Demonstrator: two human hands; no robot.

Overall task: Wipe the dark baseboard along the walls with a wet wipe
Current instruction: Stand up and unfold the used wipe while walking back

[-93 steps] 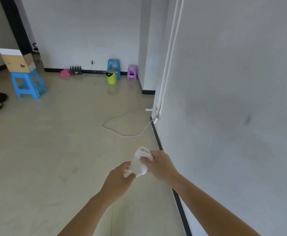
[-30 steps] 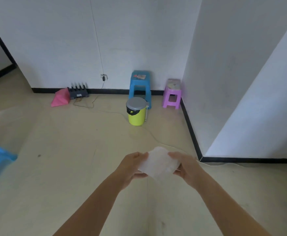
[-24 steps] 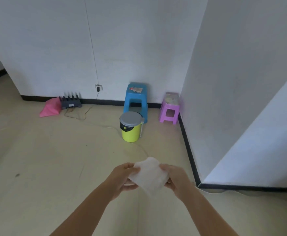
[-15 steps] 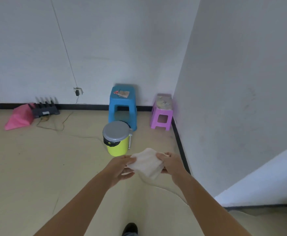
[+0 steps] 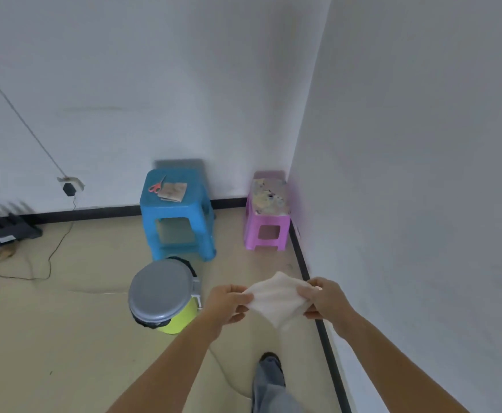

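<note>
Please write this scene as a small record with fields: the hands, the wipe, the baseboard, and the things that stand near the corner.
left hand: pinches the left edge of the wet wipe
right hand: pinches the right edge
wet wipe: spread out in the air between both hands
baseboard: dark strip along both walls; the wipe is not on it
near corner: blue stool, purple stool, green bin with grey lid

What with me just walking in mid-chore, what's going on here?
A person is holding a white wet wipe spread between the left hand and right hand, each pinching an edge. It hangs beside the dark baseboard of the right wall, not yet touching it. A blue stool, purple stool and lidded bin stand ahead.
</note>
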